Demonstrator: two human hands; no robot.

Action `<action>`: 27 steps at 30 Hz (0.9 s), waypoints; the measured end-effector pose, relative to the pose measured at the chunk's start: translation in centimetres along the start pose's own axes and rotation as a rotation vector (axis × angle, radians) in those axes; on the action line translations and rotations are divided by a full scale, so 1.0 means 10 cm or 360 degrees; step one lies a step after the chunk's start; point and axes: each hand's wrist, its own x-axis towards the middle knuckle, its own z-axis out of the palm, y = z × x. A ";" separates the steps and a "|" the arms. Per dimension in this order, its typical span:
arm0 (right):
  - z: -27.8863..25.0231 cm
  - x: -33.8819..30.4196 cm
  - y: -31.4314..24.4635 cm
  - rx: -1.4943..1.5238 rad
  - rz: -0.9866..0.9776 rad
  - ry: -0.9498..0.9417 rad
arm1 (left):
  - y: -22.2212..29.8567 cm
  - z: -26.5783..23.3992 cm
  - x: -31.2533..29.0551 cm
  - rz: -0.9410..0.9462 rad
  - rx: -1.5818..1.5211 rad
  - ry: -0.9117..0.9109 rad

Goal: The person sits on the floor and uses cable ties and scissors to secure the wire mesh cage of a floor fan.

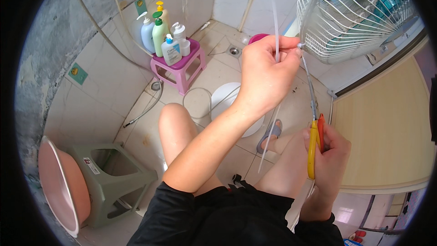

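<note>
My left hand (268,75) reaches up to the white wire fan guard (314,23), its fingers closed around a long, pale, translucent cable tie (276,16). The strip runs above and below the hand, and its lower end hangs over my lap. A small whitish piece shows at my fingertips, against the guard's edge. My right hand (332,155) grips a pair of scissors (313,148) with yellow and red handles, seen nearly edge-on. Their thin metal blades point up toward the guard and my left fingertips; whether the tips touch anything is hard to tell.
Several pump bottles (159,34) stand on a purple-pink stool (182,66). A grey-green stool (114,177) and a pink basin (68,191) are at left. A grey hose (157,95) trails across the tiles near a round white object (223,94). A pale wooden door (387,127) stands at right.
</note>
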 end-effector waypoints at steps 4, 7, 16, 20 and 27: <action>0.06 -0.06 0.01 -0.0069 -0.0025 0.0102 | -0.02 0.08 -0.04 0.0008 -0.0068 0.0088; 0.14 -0.08 0.22 -0.0331 -0.0187 0.0186 | -0.03 0.13 -0.06 -0.0026 -0.0174 0.0137; 0.45 -0.13 0.26 -0.0361 -0.0226 0.0258 | 0.05 0.22 -0.12 -0.0147 -0.0366 0.0186; 0.53 -0.13 0.24 0.0100 -0.0206 0.0290 | 0.04 0.22 -0.12 -0.0146 -0.0343 0.0212; 0.22 -0.08 0.27 0.0120 -0.0152 0.0149 | 0.05 0.18 -0.09 -0.0113 -0.0203 0.0245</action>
